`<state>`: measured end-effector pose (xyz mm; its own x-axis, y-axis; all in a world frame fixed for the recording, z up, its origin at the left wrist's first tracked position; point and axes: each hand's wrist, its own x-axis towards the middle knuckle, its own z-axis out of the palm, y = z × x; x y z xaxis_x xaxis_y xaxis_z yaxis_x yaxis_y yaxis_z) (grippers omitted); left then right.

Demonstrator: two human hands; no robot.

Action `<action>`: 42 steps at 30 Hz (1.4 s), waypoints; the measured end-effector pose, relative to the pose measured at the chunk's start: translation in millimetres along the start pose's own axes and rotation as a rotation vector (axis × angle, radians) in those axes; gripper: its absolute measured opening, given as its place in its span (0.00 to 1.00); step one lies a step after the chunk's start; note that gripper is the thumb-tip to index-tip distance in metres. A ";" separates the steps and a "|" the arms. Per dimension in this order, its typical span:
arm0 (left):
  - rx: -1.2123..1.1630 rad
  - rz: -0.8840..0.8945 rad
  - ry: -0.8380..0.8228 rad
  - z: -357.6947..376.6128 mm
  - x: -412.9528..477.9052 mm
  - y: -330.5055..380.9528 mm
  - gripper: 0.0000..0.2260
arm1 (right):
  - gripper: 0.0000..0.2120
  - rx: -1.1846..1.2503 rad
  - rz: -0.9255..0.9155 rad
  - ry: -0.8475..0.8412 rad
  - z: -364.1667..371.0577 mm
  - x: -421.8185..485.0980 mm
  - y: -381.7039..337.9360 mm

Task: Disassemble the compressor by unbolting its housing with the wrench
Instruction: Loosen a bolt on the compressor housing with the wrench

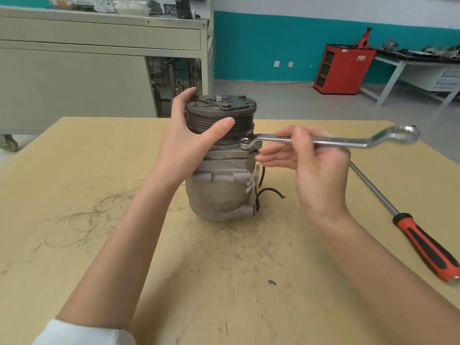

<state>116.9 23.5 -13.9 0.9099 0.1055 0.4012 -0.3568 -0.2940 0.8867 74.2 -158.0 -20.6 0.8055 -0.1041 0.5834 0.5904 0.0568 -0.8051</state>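
Observation:
A grey metal compressor (220,188) stands upright on the tan table (74,195), its dark grooved pulley (221,115) on top. My left hand (184,135) grips the pulley, thumb across its front and fingers round its back. A long silver ring wrench (333,141) lies level, its small ring end (246,143) seated on a housing bolt just under the pulley at the right. My right hand (316,165) pinches the wrench shank between thumb and forefinger, with the other fingers stretched out below it toward the compressor.
A long screwdriver (420,237) with a red and black handle lies on the table at the right. Short black wires (267,192) stick out of the compressor's right side. Behind the table stand a grey cabinet (99,61) and a red cabinet (344,68).

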 end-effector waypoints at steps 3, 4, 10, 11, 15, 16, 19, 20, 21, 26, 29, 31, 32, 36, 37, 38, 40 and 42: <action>-0.006 0.006 -0.003 -0.2 0.1 -1.9 0.36 | 0.15 0.201 0.258 0.070 -4.6 20.1 9.8; -0.007 0.006 -0.004 -0.2 0.2 -2.3 0.36 | 0.16 0.278 0.356 0.044 -7.1 28.3 13.0; 0.003 0.011 0.003 0.5 1.3 -2.5 0.34 | 0.25 0.441 0.786 -0.203 -9.9 71.4 31.4; 0.007 0.012 0.004 0.3 1.3 -2.5 0.34 | 0.24 0.457 0.782 -0.192 -10.2 71.0 32.8; 0.002 0.007 0.006 -0.4 0.6 -3.0 0.34 | 0.22 0.436 0.569 -0.022 -18.6 55.4 21.9; 0.002 0.004 0.004 -0.3 0.5 -2.9 0.34 | 0.21 0.381 0.475 0.003 -20.7 49.2 16.2; 0.006 0.003 0.004 -0.2 0.3 -2.5 0.35 | 0.15 0.129 0.173 0.010 -18.8 28.5 -0.9; 0.007 0.004 0.006 -0.1 0.1 -2.4 0.36 | 0.14 0.063 0.099 0.008 -15.3 22.3 -5.6; 0.008 0.004 0.008 0.1 -0.1 -2.4 0.36 | 0.12 0.007 0.031 0.001 -11.2 16.5 -9.3; 0.005 0.007 0.009 0.9 -0.4 -1.5 0.37 | 0.08 -0.396 -0.373 -0.085 1.7 -5.2 -10.5; -0.003 0.004 0.010 0.3 0.0 -0.5 0.38 | 0.13 -0.503 -0.446 -0.120 0.6 -14.2 -4.2; -0.003 0.007 0.010 0.1 -0.2 -0.6 0.37 | 0.09 -0.324 -0.287 -0.093 -0.5 -12.7 -1.8; -0.005 0.008 0.009 0.2 -0.2 -1.2 0.36 | 0.09 -0.181 -0.166 -0.067 -2.2 -7.7 0.0; -0.005 0.004 0.011 0.4 -0.3 -1.9 0.34 | 0.17 0.242 0.382 -0.067 -14.8 37.6 15.4; -0.002 0.002 0.011 0.4 -0.2 -1.6 0.34 | 0.19 0.298 0.503 -0.134 -16.5 51.9 19.5; 0.000 0.000 0.010 0.4 -0.2 -1.2 0.34 | 0.22 0.332 0.597 -0.218 -17.2 64.8 23.1; 0.004 -0.001 0.009 0.3 -0.5 -0.3 0.34 | 0.24 0.363 0.690 -0.373 -17.1 83.8 29.5; 0.005 -0.001 0.004 0.1 -0.8 0.3 0.34 | 0.23 0.384 0.683 -0.444 -19.7 91.8 31.6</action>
<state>116.0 23.2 -14.0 0.9095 0.1097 0.4010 -0.3545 -0.2991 0.8859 165.8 -185.3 5.4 0.8854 0.4629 0.0430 -0.1120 0.3021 -0.9467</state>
